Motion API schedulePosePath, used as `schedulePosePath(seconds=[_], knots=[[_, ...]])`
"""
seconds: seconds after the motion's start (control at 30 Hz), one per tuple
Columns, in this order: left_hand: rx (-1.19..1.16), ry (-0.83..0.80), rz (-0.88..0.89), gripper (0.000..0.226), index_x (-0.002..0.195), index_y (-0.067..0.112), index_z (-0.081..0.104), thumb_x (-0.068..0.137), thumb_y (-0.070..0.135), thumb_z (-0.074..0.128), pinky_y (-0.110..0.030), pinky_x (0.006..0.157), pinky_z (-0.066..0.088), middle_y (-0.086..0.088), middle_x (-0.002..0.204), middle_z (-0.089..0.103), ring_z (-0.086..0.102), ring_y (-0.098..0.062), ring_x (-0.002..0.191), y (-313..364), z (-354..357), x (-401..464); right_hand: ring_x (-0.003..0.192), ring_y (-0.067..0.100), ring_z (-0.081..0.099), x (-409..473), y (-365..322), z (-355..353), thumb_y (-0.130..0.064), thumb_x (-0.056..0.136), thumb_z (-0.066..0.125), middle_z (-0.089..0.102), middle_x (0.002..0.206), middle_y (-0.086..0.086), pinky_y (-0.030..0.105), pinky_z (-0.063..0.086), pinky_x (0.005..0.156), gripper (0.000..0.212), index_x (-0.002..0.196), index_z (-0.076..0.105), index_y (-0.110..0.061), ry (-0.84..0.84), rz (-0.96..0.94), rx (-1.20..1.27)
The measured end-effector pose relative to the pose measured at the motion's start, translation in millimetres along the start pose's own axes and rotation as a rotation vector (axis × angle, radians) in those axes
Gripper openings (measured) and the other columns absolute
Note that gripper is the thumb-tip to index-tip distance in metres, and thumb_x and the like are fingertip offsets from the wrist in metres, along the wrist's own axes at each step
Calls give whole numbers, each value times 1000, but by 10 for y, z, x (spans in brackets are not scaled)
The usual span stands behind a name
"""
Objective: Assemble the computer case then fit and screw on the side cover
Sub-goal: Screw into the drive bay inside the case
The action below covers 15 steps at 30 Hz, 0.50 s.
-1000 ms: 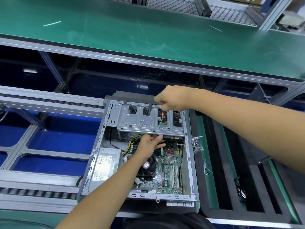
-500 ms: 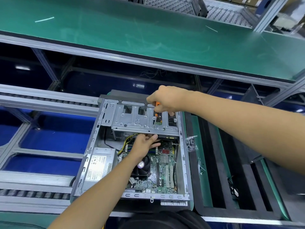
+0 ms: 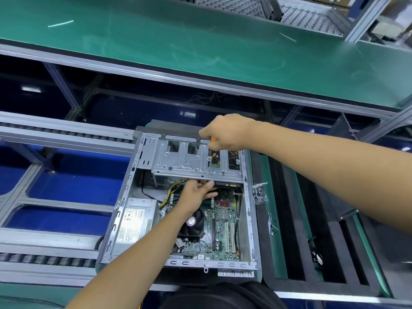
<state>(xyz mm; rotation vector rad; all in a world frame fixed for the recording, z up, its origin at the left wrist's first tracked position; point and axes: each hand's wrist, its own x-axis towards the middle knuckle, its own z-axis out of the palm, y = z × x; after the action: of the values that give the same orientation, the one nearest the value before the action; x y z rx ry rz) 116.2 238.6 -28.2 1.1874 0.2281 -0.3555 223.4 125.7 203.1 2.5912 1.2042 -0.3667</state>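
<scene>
case (image 3: 249, 221) below hands | right hand (image 3: 225, 133) — screwdriver (image 3: 210, 158) | left hand (image 3: 196, 194) — apparently under bracket (image 3: 191, 161)

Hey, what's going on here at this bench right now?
A person is working on an open computer case that lies on its side with its side cover off. The right hand grips an orange-handled screwdriver, tip down on the metal drive cage at the case's far end. The left hand reaches in just under the cage's edge, above the motherboard; what its fingers touch is hidden. A small bag of screws lies beside the case.
</scene>
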Motion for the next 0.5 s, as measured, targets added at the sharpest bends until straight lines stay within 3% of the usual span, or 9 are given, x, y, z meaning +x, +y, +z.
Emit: schedulePosePath(seconds=[0.07,0.13,0.23,0.3,0.37,0.43,0.5], knots=[[2,-3,1,13,102,4,63,96,15,67,-24,79,60,-16,112,71,75,-26,96,14,8,-5,56,17,43,11,-3,13,-29,98,48,51,69,-1,32,28,51,18,82,42,-22,-12,60,-13],[-4,1,6,12,104,5,63,97,14,67,-24,79,60,-16,114,69,75,-25,97,29,19,-13,60,20,49,11,28,-13,-29,94,51,53,85,0,34,31,52,11,100,43,-25,-72,70,68],[-7,0,16,11,103,6,63,97,14,66,-23,79,60,-18,115,69,75,-26,98,31,10,-27,64,27,52,-17,56,-95,-9,85,52,39,104,1,38,35,51,31,105,41,-29,-151,-20,247],[-9,-8,18,9,102,6,64,97,13,66,-24,79,60,-18,112,70,75,-27,98,25,12,-35,70,23,50,-24,32,-101,-5,85,53,45,97,-2,35,33,54,23,97,46,-24,-117,-98,242],[-5,-6,13,10,101,5,64,97,14,66,-22,78,60,-18,112,70,75,-26,98,29,21,-35,67,22,49,14,-12,-55,-15,87,56,53,80,-2,33,33,53,11,84,47,-20,-56,-69,179],[5,2,1,15,103,2,64,97,15,65,-20,76,59,-17,114,71,75,-24,97,35,18,-32,60,23,49,62,-58,4,-23,92,51,53,66,-1,31,30,51,19,73,44,-21,-15,14,85],[14,6,-10,18,104,0,63,97,17,66,-20,76,58,-16,114,71,76,-24,95,39,19,-26,60,21,50,83,-79,35,-29,94,48,53,68,-3,30,28,51,16,80,48,-21,-6,66,-2]])
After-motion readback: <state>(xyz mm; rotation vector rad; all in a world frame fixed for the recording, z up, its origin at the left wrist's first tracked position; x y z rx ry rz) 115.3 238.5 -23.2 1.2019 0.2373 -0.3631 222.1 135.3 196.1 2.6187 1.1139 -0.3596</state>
